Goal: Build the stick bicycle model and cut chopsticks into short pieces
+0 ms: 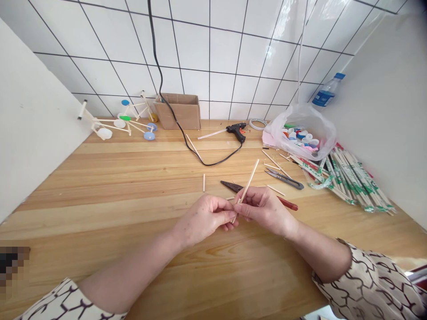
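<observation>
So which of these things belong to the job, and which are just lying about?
Seem to belong:
wooden stick, held by left hand and right hand
pliers, partly hidden behind the right hand
snips
glue gun
wrapped sticks
bag of coloured caps
stick-and-cap models

Probably just lying about:
bottle
cardboard box
tape roll

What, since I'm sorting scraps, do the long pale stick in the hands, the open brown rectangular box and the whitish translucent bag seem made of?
Long pale stick: probably unpainted wood or bamboo, matte, by its straw colour.
Open brown rectangular box: likely cardboard, matte, from its thin tan walls.
Whitish translucent bag: likely glossy plastic film, with crumpled folds.
</observation>
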